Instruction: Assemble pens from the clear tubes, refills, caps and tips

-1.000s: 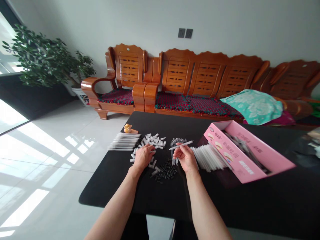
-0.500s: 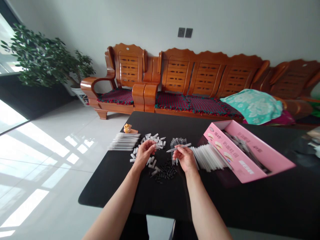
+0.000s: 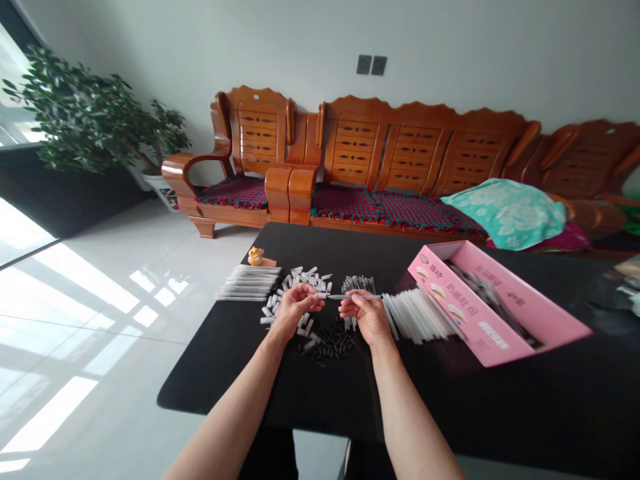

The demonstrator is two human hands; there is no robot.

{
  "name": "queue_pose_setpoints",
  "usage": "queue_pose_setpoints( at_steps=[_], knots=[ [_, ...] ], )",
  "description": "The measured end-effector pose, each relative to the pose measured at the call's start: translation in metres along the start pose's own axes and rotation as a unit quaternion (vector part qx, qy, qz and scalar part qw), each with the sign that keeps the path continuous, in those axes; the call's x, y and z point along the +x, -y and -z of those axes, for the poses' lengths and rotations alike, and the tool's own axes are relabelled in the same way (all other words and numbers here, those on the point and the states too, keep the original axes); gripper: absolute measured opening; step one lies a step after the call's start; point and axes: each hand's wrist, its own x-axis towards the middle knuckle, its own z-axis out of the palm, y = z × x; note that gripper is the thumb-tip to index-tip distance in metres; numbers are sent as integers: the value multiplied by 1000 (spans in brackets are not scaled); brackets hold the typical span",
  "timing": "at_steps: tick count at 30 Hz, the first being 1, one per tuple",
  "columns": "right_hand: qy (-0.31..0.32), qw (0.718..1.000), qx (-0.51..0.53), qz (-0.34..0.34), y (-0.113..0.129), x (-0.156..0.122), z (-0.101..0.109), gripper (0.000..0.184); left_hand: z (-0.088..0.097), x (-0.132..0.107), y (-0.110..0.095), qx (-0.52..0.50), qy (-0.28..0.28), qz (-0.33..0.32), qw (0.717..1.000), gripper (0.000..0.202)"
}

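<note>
My right hand [image 3: 367, 313] is closed on a pen [image 3: 341, 297], held level with its tip pointing left. Between the fingers of my left hand [image 3: 300, 308] is a white pen cap [image 3: 321, 295], its mouth facing the pen tip; whether the two touch I cannot tell. White caps [image 3: 306, 275] lie scattered around my left hand. Small black plugs [image 3: 336, 343] are heaped on the table between my wrists. Behind my right hand rest thin pen refills [image 3: 359, 285], and right of it a row of white pen barrels [image 3: 420, 313].
A pink box [image 3: 470, 313] holding grey pieces stands on the black table [image 3: 220, 373] at the right. Capped-looking white pens [image 3: 250, 283] lie in a row at the left, beside a small yellow figurine [image 3: 256, 256]. A wooden sofa [image 3: 295, 193] stands behind the table.
My left hand has moved right, bringing the cap towards the pen. In my right hand the pen has turned from slanted to level.
</note>
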Motion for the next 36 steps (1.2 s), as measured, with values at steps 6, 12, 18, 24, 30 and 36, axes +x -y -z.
queue_pose_setpoints(
  at_steps=[6, 12, 18, 24, 30, 36],
  knots=[
    [0, 1000, -12, -2, -1, 1, 1, 19, -4, -2, -1, 13, 19, 4, 1000, 36],
    [2, 1000, -22, -8, -2, 1, 3, 20, -5, -2, 0, 16, 19, 2, 1000, 37],
    [5, 1000, -27, -12, -1, 0, 1, 20, -4, -2, 4, 42, 66, 5, 997, 36],
    [5, 1000, -25, -13, -2, 2, 3, 20, -4, -2, 3, 118, 87, 3, 989, 39],
    [2, 999, -33, -10, -3, 2, 4, 19, -2, -3, 2, 253, 83, -30, 964, 38],
    [2, 999, -40, -5, -2, 1, 3, 20, -2, -5, 0, 298, 88, -41, 950, 38]
  ],
)
